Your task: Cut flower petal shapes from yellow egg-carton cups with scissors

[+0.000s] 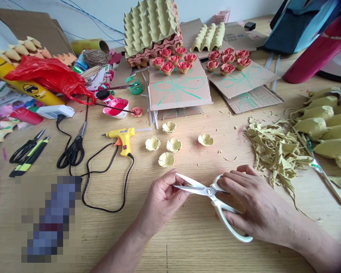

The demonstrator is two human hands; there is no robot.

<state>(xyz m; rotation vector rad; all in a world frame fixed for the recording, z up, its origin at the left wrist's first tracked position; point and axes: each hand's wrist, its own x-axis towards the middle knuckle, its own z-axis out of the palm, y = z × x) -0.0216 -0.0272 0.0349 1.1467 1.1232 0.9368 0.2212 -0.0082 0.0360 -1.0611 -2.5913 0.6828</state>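
Observation:
My right hand (250, 204) grips the white handles of the scissors (209, 191), whose blades stand partly apart and point left. At the blade tips, my left hand (166, 201) pinches a small pale-yellow piece (190, 185), mostly hidden by fingers and blades. Beyond the hands lie several pale-yellow carton cups cut like petals (174, 145), with one cup (205, 140) apart to the right. A yellow glue gun (121, 138) rests to their left, its black cord looping toward my left forearm.
Yellow carton scraps (275, 151) are heaped at right, beside uncut egg carton (335, 125). Red paper roses (174, 60) stand on cardboard (182, 89) at the back. Black scissors (74, 149), a cutter (30, 157) and a red paint cup (116, 108) are at left.

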